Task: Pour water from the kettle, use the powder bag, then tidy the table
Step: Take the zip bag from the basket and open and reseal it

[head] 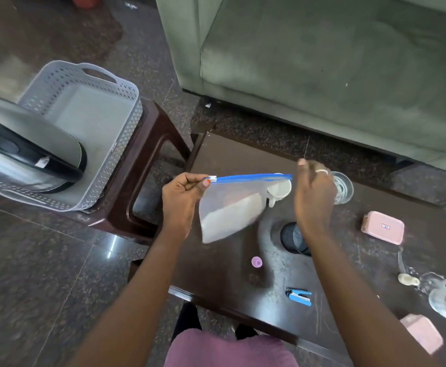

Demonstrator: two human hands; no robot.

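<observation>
A clear powder bag (230, 210) with a blue zip strip hangs over the dark table (216, 274), white powder settled in its lower half. My left hand (181, 198) pinches the zip's left end by the white slider. My right hand (314, 197), with a ring on one finger, holds the strip's right end. A white scoop (279, 190) shows behind the bag's right corner. The steel kettle (18, 160) with a black handle lies in a grey basket (97, 123) on a brown stool at left. A glass (343, 188) stands just behind my right hand.
On the table are a black cylinder (293, 238), a pink cap (257, 261), a blue stapler (299, 296), two pink boxes (383, 227), a spoon (408, 279) and a glass mug (444, 300) at the right edge. A green sofa (322, 62) stands behind.
</observation>
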